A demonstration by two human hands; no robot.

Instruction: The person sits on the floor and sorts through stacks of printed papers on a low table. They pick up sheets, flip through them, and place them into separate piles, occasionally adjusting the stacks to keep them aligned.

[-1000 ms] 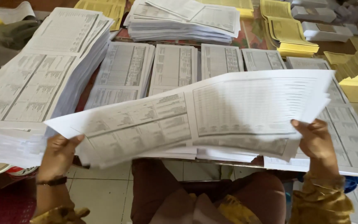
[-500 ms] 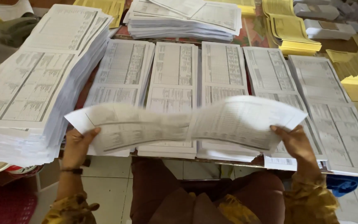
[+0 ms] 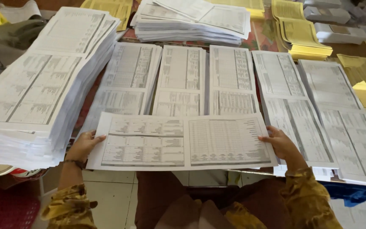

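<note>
I hold the sheet [image 3: 182, 142] flat and wide, one short edge in each hand, over the near edge of the table [image 3: 257, 36]. My left hand [image 3: 82, 145] pinches the left edge, thumb on top and fingers curled under; my right hand [image 3: 281, 142] does the same on the right edge, thumb lying over the print. Both are closed on the paper, lightly.

To do this well, I judge it best to keep the two hands level and the sheet taut enough that it does not sag in the middle (thin paper buckles fast), and to keep the long edges square with the row of piles [image 3: 182, 80] just beyond it.

The sheet spans the whole gap between my hands, its far edge overlapping the near ends of the middle piles. The tall stack [image 3: 43, 89] stands just left of my left hand, nearly touching the wrist side. More white piles [image 3: 339, 114] run off past my right hand, and yellow stacks [image 3: 299, 36] lie well beyond.
</note>
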